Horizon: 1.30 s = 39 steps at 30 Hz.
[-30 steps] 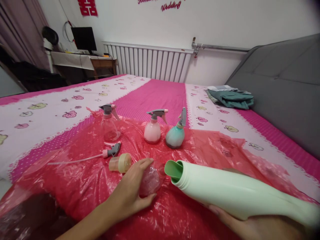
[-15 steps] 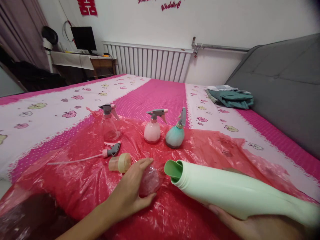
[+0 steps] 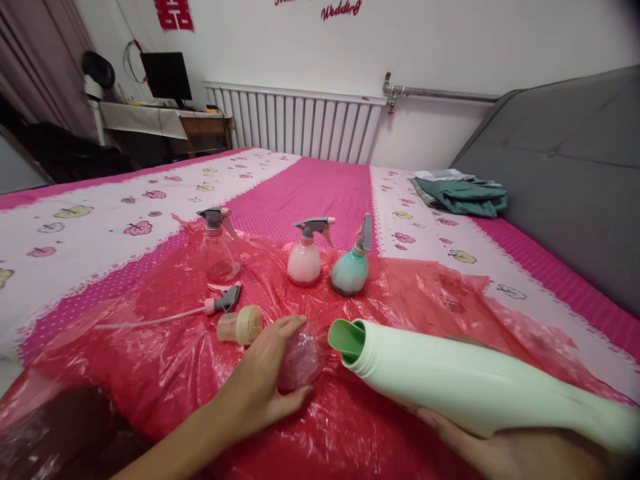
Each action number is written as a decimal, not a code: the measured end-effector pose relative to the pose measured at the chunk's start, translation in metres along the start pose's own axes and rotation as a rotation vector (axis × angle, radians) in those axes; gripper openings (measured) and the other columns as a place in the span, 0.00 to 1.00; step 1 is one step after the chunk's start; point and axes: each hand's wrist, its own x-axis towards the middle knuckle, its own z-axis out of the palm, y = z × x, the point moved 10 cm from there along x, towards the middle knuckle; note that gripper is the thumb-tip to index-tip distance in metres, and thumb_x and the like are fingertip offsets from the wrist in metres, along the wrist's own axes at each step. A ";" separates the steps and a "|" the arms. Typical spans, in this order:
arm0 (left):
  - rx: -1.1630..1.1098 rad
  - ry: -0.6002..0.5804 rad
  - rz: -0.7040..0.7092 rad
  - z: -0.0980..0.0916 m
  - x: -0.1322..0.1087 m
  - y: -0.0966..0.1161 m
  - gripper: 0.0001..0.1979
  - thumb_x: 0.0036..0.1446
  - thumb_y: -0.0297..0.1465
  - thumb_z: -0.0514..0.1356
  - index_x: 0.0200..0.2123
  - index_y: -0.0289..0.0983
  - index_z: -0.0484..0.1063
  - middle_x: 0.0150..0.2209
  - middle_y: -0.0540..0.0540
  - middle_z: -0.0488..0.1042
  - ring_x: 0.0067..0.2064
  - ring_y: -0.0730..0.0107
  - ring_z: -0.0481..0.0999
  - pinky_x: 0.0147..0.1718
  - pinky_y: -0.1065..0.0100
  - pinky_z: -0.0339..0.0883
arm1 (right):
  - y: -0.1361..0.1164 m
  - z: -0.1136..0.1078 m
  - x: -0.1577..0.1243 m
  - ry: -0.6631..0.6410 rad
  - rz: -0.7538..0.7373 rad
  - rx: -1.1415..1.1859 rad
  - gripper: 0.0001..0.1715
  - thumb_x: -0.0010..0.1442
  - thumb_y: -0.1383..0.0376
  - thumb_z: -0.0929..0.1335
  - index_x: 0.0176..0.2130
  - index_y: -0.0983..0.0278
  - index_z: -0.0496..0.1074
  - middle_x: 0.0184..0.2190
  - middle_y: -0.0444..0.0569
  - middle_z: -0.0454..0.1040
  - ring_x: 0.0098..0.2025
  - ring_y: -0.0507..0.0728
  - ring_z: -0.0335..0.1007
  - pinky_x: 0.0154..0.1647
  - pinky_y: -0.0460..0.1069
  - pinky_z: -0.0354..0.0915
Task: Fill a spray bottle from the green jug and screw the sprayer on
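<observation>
My left hand [image 3: 273, 373] is wrapped round a small clear bottle [image 3: 303, 360] on the red plastic sheet [image 3: 350, 433]. My right hand [image 3: 500, 447] grips a large pale green bottle [image 3: 450, 373] from below, tilted nearly level. Its mouth, with a green pouring spout [image 3: 347, 338], points left close to the clear bottle's neck; whether they touch I cannot tell. Just left of my left hand lies a translucent cap with a cream collar [image 3: 241, 326]. Beyond it is a loose grey and pink spray head [image 3: 225, 299] with a long thin tube.
Farther back stand a clear spray bottle [image 3: 220, 257], a pink spray bottle [image 3: 304, 261] and a turquoise spray bottle [image 3: 350, 270]. Folded clothes [image 3: 460, 193] lie on the bed by the grey headboard [image 3: 565, 147]. A radiator [image 3: 300, 123] runs along the wall.
</observation>
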 end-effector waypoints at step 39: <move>-0.060 0.026 -0.012 0.006 -0.005 -0.009 0.47 0.58 0.29 0.68 0.76 0.47 0.51 0.69 0.37 0.71 0.69 0.40 0.74 0.67 0.39 0.71 | 0.002 0.002 -0.006 0.030 0.148 0.058 0.32 0.69 0.39 0.62 0.63 0.51 0.68 0.59 0.53 0.79 0.63 0.77 0.75 0.63 0.69 0.68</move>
